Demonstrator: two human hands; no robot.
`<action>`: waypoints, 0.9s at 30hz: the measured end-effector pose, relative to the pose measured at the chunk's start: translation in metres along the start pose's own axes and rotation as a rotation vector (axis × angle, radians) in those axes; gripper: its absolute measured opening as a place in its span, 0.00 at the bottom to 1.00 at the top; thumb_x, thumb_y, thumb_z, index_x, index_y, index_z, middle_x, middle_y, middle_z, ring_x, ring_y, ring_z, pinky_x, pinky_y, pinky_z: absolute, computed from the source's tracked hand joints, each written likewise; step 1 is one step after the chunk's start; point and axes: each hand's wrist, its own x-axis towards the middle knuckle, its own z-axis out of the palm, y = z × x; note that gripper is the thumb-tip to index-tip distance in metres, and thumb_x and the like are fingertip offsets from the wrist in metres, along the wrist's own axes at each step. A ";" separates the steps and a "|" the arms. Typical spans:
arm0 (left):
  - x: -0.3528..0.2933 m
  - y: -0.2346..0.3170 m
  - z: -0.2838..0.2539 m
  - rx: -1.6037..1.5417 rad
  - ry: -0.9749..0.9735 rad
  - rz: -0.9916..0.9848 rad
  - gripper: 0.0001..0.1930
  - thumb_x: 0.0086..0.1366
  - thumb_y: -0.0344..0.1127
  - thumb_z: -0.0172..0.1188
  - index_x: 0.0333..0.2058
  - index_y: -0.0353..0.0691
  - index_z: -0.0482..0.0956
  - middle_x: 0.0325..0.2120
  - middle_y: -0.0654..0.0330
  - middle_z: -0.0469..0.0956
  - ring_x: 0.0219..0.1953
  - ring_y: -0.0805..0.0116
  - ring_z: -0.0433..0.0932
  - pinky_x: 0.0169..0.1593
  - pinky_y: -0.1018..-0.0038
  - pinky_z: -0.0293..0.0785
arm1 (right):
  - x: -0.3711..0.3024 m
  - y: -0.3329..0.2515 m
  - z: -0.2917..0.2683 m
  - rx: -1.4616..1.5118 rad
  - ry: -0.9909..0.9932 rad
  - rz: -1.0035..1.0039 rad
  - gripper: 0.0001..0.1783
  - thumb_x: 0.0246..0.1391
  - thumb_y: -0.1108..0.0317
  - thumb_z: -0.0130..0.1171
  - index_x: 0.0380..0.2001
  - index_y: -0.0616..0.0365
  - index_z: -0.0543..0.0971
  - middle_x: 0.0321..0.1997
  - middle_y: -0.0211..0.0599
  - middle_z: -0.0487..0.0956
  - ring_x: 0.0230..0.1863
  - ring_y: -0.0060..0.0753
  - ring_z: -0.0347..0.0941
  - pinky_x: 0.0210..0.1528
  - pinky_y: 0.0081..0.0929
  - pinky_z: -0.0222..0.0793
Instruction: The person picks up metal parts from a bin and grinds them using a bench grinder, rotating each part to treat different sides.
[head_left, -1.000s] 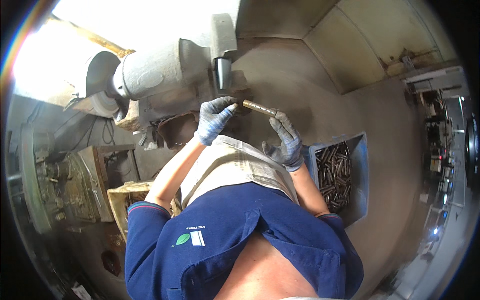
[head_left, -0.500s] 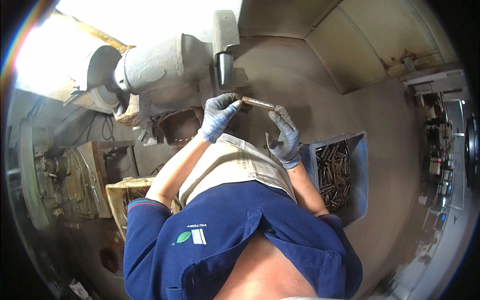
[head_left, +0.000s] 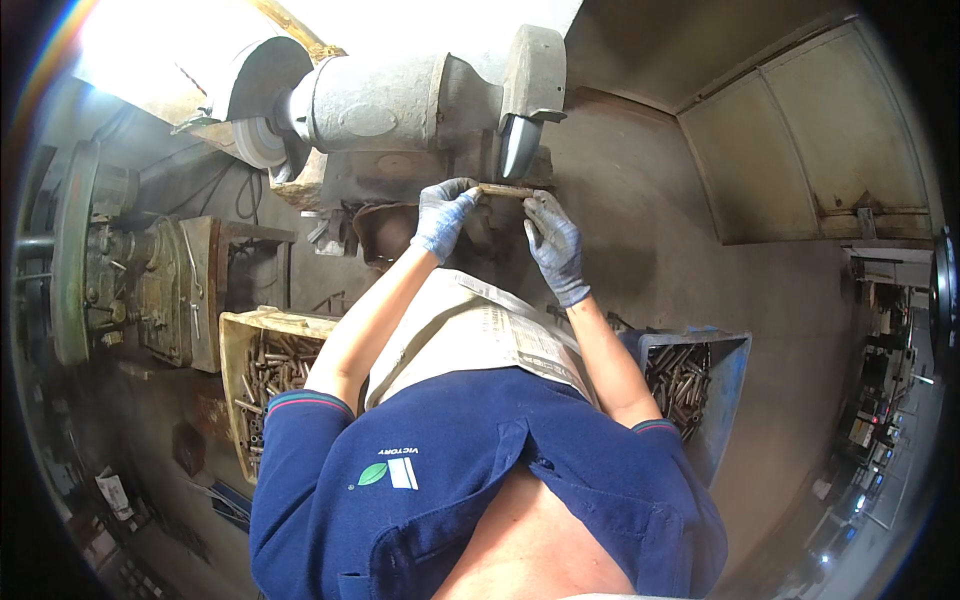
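Observation:
A short, slim brownish metal bar (head_left: 504,191) lies level between my gloved hands, just below the right wheel (head_left: 520,148) of a bench grinder (head_left: 385,100). There is a small gap between bar and wheel, though contact is hard to judge from above. My left hand (head_left: 443,217) pinches the bar's left end with thumb and fingers. At the other end, my right hand (head_left: 555,243) closes its fingertips on it, the thumb partly apart. Both gloves are grey-blue and dirty.
A cream crate (head_left: 236,385) of metal pieces stands at my left, a blue crate (head_left: 735,385) of similar pieces at my right. Below the grinder sits a brown tray (head_left: 385,235). Another machine (head_left: 150,290) stands far left; a metal cabinet (head_left: 820,130) is at the upper right.
The bar has turned from tilted to nearly level and sits closer under the right wheel. My right hand has moved up and left slightly. The whole view has shifted, with the grinder now further right.

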 end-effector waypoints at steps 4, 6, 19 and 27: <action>0.013 -0.001 0.011 0.081 0.018 -0.007 0.04 0.59 0.27 0.58 0.31 0.32 0.79 0.25 0.63 0.78 0.26 0.77 0.74 0.33 0.81 0.71 | 0.002 0.020 0.005 0.182 -0.021 0.227 0.12 0.48 0.77 0.59 0.39 0.62 0.79 0.42 0.39 0.79 0.47 0.33 0.74 0.50 0.25 0.69; 0.020 -0.009 0.016 0.069 0.046 -0.043 0.05 0.59 0.26 0.57 0.30 0.31 0.79 0.24 0.61 0.79 0.25 0.77 0.74 0.31 0.80 0.71 | 0.004 0.023 0.000 0.249 -0.013 0.314 0.10 0.48 0.76 0.60 0.37 0.63 0.79 0.39 0.39 0.79 0.43 0.32 0.75 0.47 0.24 0.69; 0.034 -0.028 -0.007 0.025 0.114 -0.125 0.04 0.59 0.27 0.57 0.30 0.32 0.78 0.24 0.62 0.78 0.25 0.76 0.75 0.31 0.80 0.72 | 0.001 0.026 0.035 0.364 0.060 0.395 0.10 0.48 0.76 0.61 0.36 0.63 0.80 0.38 0.40 0.79 0.41 0.29 0.76 0.44 0.22 0.70; 0.040 -0.036 -0.026 0.002 0.100 -0.076 0.04 0.61 0.27 0.56 0.32 0.33 0.77 0.26 0.60 0.79 0.26 0.73 0.77 0.32 0.79 0.74 | 0.007 0.014 0.047 0.435 0.089 0.424 0.10 0.46 0.78 0.62 0.35 0.64 0.79 0.38 0.38 0.79 0.41 0.25 0.75 0.44 0.19 0.70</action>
